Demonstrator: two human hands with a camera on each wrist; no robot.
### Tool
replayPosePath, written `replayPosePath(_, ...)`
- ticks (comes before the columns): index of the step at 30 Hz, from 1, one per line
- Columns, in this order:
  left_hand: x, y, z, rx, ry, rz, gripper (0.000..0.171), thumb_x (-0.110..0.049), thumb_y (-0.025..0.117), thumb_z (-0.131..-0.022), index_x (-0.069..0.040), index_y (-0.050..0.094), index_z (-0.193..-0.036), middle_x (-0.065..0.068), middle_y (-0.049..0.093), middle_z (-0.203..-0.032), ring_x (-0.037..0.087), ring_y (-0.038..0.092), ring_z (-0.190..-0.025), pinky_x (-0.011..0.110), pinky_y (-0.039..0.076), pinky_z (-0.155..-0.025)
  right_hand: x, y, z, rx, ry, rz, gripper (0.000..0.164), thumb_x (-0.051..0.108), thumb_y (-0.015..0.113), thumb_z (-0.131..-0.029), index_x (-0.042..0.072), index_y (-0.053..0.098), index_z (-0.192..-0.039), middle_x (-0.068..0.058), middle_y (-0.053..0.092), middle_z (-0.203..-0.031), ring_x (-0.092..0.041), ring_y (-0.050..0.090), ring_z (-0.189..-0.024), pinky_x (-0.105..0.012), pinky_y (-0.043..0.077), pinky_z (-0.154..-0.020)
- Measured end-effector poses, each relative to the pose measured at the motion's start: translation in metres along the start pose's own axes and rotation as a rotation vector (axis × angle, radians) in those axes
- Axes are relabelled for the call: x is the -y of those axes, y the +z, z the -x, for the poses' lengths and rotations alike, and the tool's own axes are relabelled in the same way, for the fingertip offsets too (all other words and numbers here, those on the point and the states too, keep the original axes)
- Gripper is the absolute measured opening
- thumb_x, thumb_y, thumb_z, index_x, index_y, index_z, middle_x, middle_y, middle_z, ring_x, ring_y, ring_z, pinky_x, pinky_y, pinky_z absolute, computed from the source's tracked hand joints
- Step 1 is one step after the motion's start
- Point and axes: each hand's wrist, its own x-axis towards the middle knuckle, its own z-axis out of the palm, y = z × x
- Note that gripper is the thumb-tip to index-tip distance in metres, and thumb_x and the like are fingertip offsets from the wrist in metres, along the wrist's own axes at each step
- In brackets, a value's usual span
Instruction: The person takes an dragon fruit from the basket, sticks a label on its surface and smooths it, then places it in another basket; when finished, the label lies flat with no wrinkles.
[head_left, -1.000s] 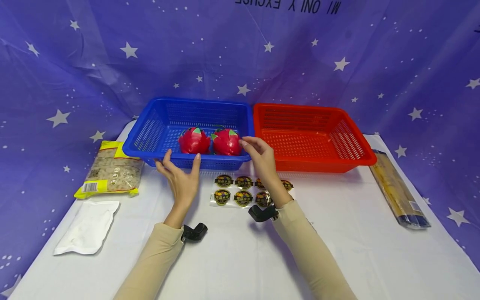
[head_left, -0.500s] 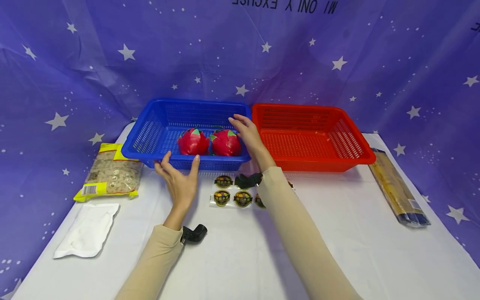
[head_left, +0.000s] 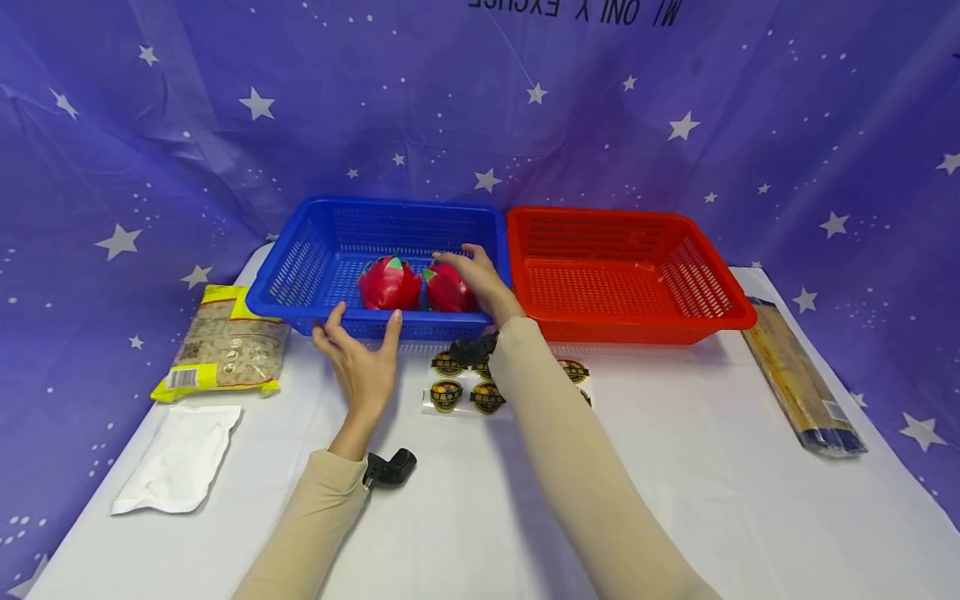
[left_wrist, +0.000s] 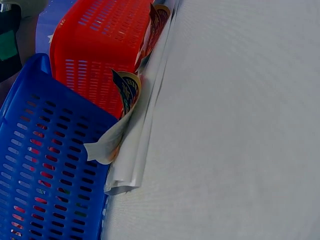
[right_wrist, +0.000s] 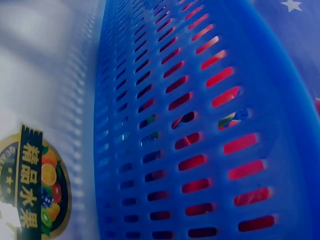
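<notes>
In the head view two red dragon fruits with green leaf tips lie side by side in the blue basket [head_left: 300, 267]. My right hand [head_left: 483, 283] reaches over the basket's front rim and lies across the right dragon fruit [head_left: 446, 287], hiding its right side. Its fingers are extended over the fruit's top; whether they press on it is hard to tell. The left dragon fruit [head_left: 390, 283] is untouched. My left hand [head_left: 363, 367] rests its spread fingertips and thumb at the basket's front rim. Neither wrist view shows fingers clearly; red patches show through the blue basket's slots [right_wrist: 192, 162].
A red basket [head_left: 600, 325] stands against the blue one's right. In front lies a sheet of round fruit stickers [head_left: 446, 396], partly under my right arm. At left are a yellow-edged bag [head_left: 232, 342] and a white pouch [head_left: 176, 458]; at right, a long brown packet [head_left: 798, 375].
From beside the right dragon fruit, my right hand has risen over the basket's rim and then come left and down across that fruit. My left hand keeps its place.
</notes>
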Motion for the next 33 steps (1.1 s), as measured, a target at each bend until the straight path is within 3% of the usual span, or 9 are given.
replayPosePath(6, -0.0004, 0.0005, 0.0001, -0.009, 0.008, -0.009, 0.082, -0.062, 0.063, -0.071, -0.021, 0.029, -0.132, 0.018, 0.011, -0.142, 0.034, 0.026, -0.13, 0.046, 0.031, -0.103, -0.0026, 0.0013, -0.0005, 0.019, -0.01, 0.197, 0.084, 0.035, 0.069, -0.076, 0.018, 0.02, -0.143, -0.01, 0.024, -0.147, -0.027, 0.027, -0.133, -0.043, 0.027, -0.108)
replayPosePath(13, -0.0002, 0.0, 0.0003, -0.006, 0.013, -0.013, 0.081, -0.061, 0.063, -0.071, -0.021, 0.029, -0.133, 0.019, 0.013, -0.14, 0.035, 0.028, -0.128, 0.046, 0.031, -0.103, -0.0036, 0.0026, 0.0017, 0.014, -0.062, 0.426, 0.088, 0.029, 0.073, -0.073, 0.013, 0.022, -0.142, -0.016, 0.033, -0.139, -0.03, 0.036, -0.126, -0.041, 0.034, -0.104)
replayPosePath(26, 0.0019, 0.0004, 0.0013, -0.036, 0.043, -0.02, 0.08, -0.059, 0.064, -0.072, -0.018, 0.031, -0.133, 0.019, 0.022, -0.131, 0.034, 0.036, -0.116, 0.044, 0.034, -0.097, -0.007, 0.0044, 0.0011, 0.011, -0.017, 0.415, 0.089, 0.033, 0.075, -0.071, 0.011, 0.024, -0.141, -0.013, 0.041, -0.135, -0.027, 0.043, -0.121, -0.039, 0.04, -0.1)
replayPosePath(33, 0.0021, 0.0009, 0.0007, -0.038, 0.05, -0.031, 0.079, -0.059, 0.064, -0.072, -0.019, 0.03, -0.132, 0.018, 0.023, -0.13, 0.035, 0.039, -0.112, 0.045, 0.035, -0.094, -0.0048, 0.0044, 0.0017, 0.056, 0.045, 0.405, 0.092, 0.036, 0.074, -0.07, 0.013, 0.021, -0.142, -0.012, 0.042, -0.135, -0.027, 0.043, -0.121, -0.038, 0.038, -0.101)
